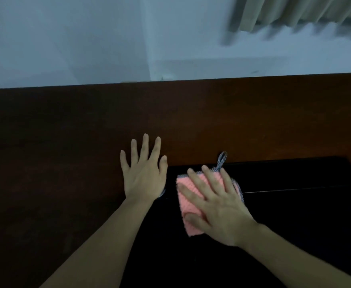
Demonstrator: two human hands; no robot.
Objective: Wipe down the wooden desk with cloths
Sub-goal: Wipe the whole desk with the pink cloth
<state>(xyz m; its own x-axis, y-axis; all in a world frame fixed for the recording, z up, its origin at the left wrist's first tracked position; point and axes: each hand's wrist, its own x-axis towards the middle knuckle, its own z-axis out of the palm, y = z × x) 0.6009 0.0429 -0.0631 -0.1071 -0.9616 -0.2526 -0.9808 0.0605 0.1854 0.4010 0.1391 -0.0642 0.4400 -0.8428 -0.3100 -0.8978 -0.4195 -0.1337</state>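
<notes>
A dark brown wooden desk [66,142] fills the middle of the view. My left hand [144,173] lies flat on its top with fingers spread, holding nothing. A pink knitted cloth [188,201] with a grey edge and a grey hanging loop lies on a black surface [295,215] at the desk's near right. My right hand [216,206] presses flat on this cloth with straight, spread fingers. Most of the cloth is hidden under that hand.
A pale wall [66,38] stands behind the desk's far edge, with a corner line near the middle. A beige curtain [295,11] hangs at the top right. The room is dim.
</notes>
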